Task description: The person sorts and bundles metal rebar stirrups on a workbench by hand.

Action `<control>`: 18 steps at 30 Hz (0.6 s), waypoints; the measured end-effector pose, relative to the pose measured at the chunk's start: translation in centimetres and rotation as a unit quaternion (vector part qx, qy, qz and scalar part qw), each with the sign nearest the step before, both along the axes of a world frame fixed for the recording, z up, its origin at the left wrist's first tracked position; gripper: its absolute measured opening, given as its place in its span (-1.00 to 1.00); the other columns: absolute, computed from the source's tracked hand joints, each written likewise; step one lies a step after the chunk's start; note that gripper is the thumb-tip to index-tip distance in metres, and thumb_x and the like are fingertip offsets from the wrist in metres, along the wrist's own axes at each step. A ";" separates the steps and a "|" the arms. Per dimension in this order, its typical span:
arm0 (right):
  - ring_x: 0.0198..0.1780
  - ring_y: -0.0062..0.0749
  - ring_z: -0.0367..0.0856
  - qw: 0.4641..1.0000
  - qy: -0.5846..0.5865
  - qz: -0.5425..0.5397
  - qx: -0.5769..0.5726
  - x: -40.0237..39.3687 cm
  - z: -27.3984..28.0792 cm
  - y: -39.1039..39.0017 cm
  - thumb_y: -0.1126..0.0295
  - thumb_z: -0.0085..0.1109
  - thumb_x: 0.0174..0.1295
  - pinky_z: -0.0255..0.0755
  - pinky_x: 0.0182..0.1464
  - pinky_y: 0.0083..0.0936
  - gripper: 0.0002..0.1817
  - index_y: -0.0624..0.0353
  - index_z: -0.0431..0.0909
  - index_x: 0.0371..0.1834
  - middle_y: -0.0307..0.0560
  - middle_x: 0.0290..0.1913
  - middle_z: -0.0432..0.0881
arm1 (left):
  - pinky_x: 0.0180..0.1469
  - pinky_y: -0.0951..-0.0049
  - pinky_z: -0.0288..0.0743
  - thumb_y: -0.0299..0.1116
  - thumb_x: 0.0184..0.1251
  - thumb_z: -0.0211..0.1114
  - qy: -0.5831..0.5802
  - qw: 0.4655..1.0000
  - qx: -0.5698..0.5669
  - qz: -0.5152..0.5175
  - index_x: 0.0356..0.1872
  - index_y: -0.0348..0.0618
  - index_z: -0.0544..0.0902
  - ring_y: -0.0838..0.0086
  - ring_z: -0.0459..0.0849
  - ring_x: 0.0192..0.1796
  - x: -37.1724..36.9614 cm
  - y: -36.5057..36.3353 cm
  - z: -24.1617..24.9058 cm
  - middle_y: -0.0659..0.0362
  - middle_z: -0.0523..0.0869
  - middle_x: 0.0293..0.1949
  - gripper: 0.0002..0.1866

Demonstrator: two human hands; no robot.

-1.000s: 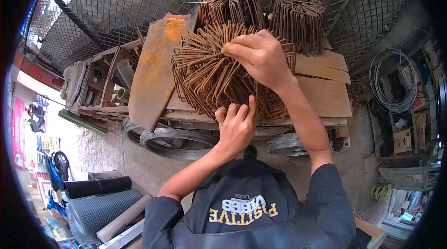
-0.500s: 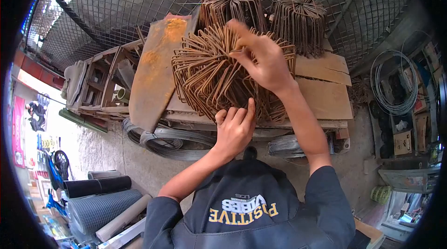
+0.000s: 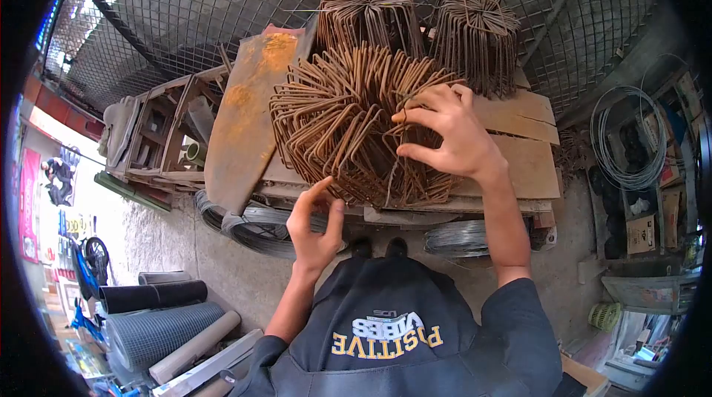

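A large round bundle of rusty bent steel stirrups (image 3: 326,119) stands on the wooden boards in front of me. My right hand (image 3: 452,133) is over the bundle's right side, its fingers curved and its thumb apart from them; nothing shows in the gap. Close to the fingertips a thin twisted wire (image 3: 393,171) runs down the bundle's front. At the lower left edge, my left hand (image 3: 315,230) has its index finger at the rods, with the thumb spread away. Whether that fingertip presses on the steel is hard to tell.
Behind are two more stirrup bundles (image 3: 368,15) (image 3: 476,33) against a wire mesh fence (image 3: 222,11). A rust-stained metal sheet (image 3: 241,122) leans at the left. Coils of wire (image 3: 460,237) lie under the boards (image 3: 512,167); mesh rolls (image 3: 167,334) are at lower left.
My right hand has come down from above the bundle to its right side, its fingers spreading. My left hand has shifted left along the front edge. The bundle appears slightly turned.
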State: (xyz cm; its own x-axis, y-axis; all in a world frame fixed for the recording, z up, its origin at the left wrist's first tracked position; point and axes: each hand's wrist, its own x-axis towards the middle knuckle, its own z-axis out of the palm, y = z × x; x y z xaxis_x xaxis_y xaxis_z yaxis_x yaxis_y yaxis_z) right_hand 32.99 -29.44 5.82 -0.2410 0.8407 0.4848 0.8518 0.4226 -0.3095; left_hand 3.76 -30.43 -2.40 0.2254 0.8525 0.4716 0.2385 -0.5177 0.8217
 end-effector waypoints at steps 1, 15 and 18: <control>0.26 -0.22 0.51 1.000 0.000 0.003 -0.001 0.0 0.1 0.0 0.02 0.57 0.09 0.06 0.43 -0.08 -0.55 0.05 0.81 -0.05 -0.16 0.06 0.71 | -0.06 0.54 0.48 -0.60 0.41 0.36 -0.015 1.000 -0.010 0.014 0.24 -0.32 0.66 0.59 0.57 -0.22 -0.1 0.0 -0.5 0.25 0.65 -0.27 -0.61; 0.15 -0.38 0.59 0.998 -0.005 0.034 0.061 -1.1 -2.3 1.0 0.25 0.50 0.21 0.07 0.31 -0.11 -0.80 0.06 0.75 -0.18 -0.29 -0.08 0.73 | -0.14 0.54 0.48 -0.54 0.42 0.38 -0.062 0.993 -0.037 0.097 0.04 -0.28 0.72 0.58 0.57 -0.27 2.1 -1.8 -0.5 0.23 0.68 -0.31 -0.78; 0.12 -0.42 0.61 0.995 -0.011 0.021 0.095 -1.4 -2.8 0.9 0.27 0.49 0.22 0.07 0.29 -0.13 -0.84 0.05 0.77 -0.22 -0.31 -0.10 0.76 | -0.14 0.55 0.48 -0.53 0.44 0.36 -0.066 0.990 -0.059 0.107 0.04 -0.28 0.72 0.59 0.57 -0.27 2.5 -2.6 -1.2 0.24 0.68 -0.30 -0.79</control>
State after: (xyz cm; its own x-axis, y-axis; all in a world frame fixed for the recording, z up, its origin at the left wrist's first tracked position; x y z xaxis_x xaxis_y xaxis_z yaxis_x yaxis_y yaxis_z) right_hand 31.63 -28.55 3.07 -0.2865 0.7232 0.6284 0.8372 0.5079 -0.2028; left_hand 6.23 -33.00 -3.61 -0.0232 0.9247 0.3799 0.2184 -0.3662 0.9046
